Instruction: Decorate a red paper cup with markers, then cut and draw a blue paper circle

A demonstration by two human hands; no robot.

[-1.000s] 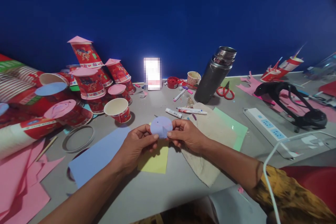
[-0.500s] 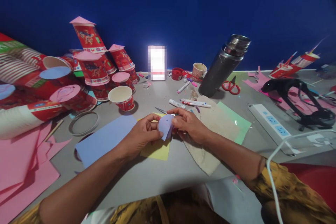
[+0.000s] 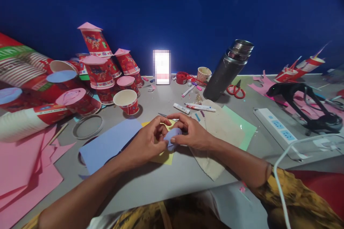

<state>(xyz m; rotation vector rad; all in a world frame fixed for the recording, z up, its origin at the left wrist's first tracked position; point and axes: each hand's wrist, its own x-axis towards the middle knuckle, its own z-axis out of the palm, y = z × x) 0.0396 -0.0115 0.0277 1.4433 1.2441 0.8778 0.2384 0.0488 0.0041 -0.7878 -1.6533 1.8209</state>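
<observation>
Between both hands is a small curled piece of blue paper (image 3: 172, 138), held above the table. My left hand (image 3: 152, 139) pinches its left edge between thumb and finger. From the other side my right hand (image 3: 190, 132) grips it, the thumb lying across its front. Below them lies a yellow paper sheet (image 3: 166, 158), partly covered by the hands. A larger blue sheet (image 3: 110, 145) rests left of my left hand. Just beyond the fingers a pointed metal blade tip (image 3: 162, 114) shows; the rest of it is hidden.
Red paper cups (image 3: 99, 73) with pink paper tops are stacked at the left, near an upright open cup (image 3: 126, 102). Behind the hands lie markers (image 3: 200, 107). Rightward are a dark flask (image 3: 225, 71), red-handled scissors (image 3: 236, 91), a beige cloth (image 3: 215, 128) and a power strip (image 3: 275, 132).
The blue paper piece has been lowered slightly and turned, its curved face now more curled and my right thumb across it. The view has shifted a little.
</observation>
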